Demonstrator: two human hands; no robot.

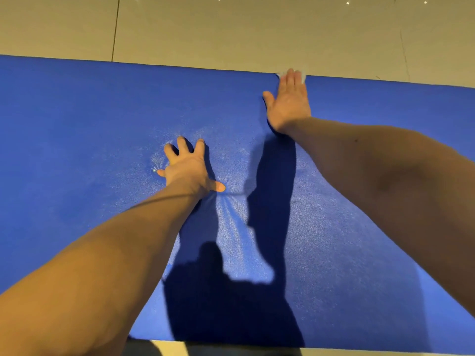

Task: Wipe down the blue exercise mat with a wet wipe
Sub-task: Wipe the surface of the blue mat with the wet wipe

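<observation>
Close to the camera: two bare arms, left forearm (102, 253) low on the left, right forearm (398, 176) coming in from the right. Both covering parts of what lies below.

Under both, blue exercise mat (77, 124), flat on the floor, stretching side to side across the whole view, far edge near the top, near edge at the very bottom.

Right at the far edge, wet wipe (303, 76), white, mostly hidden under fingers, only small bits peeking out beside the fingertips. On top of it, right hand (289, 102), flat, fingers straight and close together, thumb out to the side, pressing down, not curled round anything.

Near the middle of the mat, left hand (189, 168), well apart from the wipe, fingers spread wide, fingertips and thumb pushing into the mat, holding nothing. Little wrinkles (228, 201) in the mat around that hand.

Dark shadows (231, 291) of arms and body over the near half of the mat, making it darker there.

Past the far edge, pale floor tiles (205, 27) with thin dark lines between them and tiny bright spots of light. Thin strip of the same pale floor below the near edge.
</observation>
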